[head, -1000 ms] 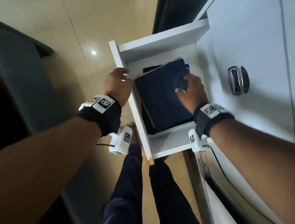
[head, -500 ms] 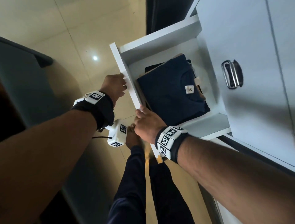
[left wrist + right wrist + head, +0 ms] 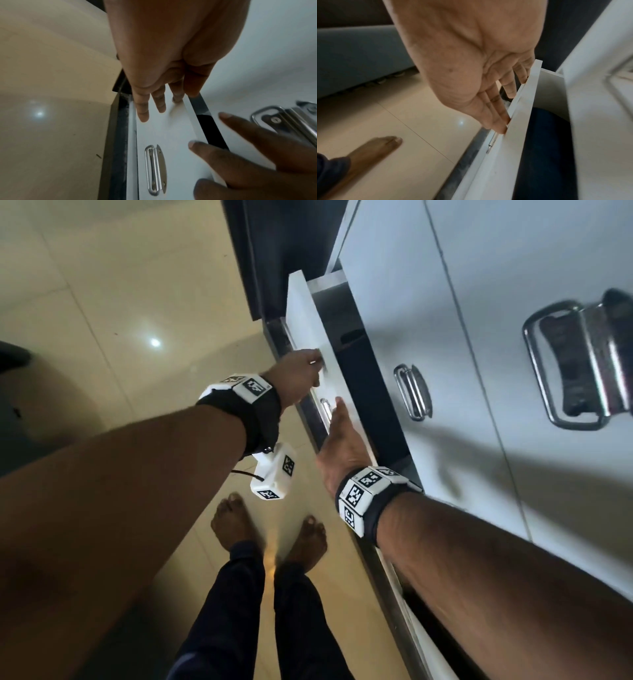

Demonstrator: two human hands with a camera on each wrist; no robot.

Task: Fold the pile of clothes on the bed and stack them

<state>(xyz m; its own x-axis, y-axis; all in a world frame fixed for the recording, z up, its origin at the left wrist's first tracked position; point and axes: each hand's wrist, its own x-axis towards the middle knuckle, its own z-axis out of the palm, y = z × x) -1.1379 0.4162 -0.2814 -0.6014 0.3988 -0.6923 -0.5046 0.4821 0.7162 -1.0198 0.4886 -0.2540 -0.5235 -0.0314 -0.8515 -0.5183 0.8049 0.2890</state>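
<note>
A white drawer front (image 3: 310, 337) stands only a little way out of the white cabinet, leaving a narrow dark gap (image 3: 359, 378). Folded navy clothes (image 3: 544, 148) lie inside the drawer and show only in the right wrist view. My left hand (image 3: 308, 368) rests on the drawer front with straight fingers (image 3: 142, 111) flat against the panel. My right hand (image 3: 337, 419) presses the same panel lower down, beside the drawer's metal handle (image 3: 155, 170), its fingers (image 3: 496, 119) straight against the panel. Neither hand holds anything.
Above the drawer the cabinet has more white fronts with metal handles (image 3: 411, 392) (image 3: 575, 364). My bare feet (image 3: 236, 529) stand on the beige tiled floor (image 3: 137, 302) close to the cabinet base. Grey upholstered furniture (image 3: 359, 54) stands behind me.
The drawer has slid from wide open to almost closed, hiding the navy clothes from the head view. My right hand left the clothes and now presses the drawer front.
</note>
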